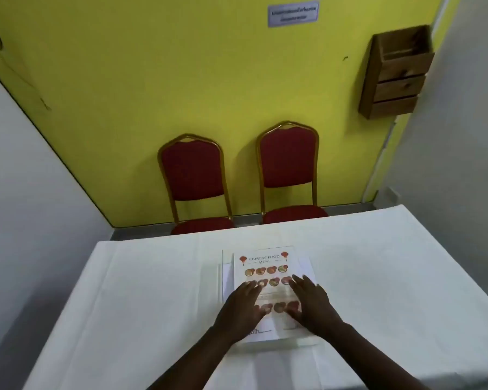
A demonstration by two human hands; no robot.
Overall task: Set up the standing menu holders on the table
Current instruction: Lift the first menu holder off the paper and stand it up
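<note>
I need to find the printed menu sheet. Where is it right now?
The menu sheet lies flat mid-table on the white tablecloth, under the left hand and right hand.

Both forearms reach in from six o'clock, converging. Left hand (241, 308) and right hand (312, 304) lie palm down, side by side, fingers (300, 281) spread flat toward twelve o'clock.
</note>
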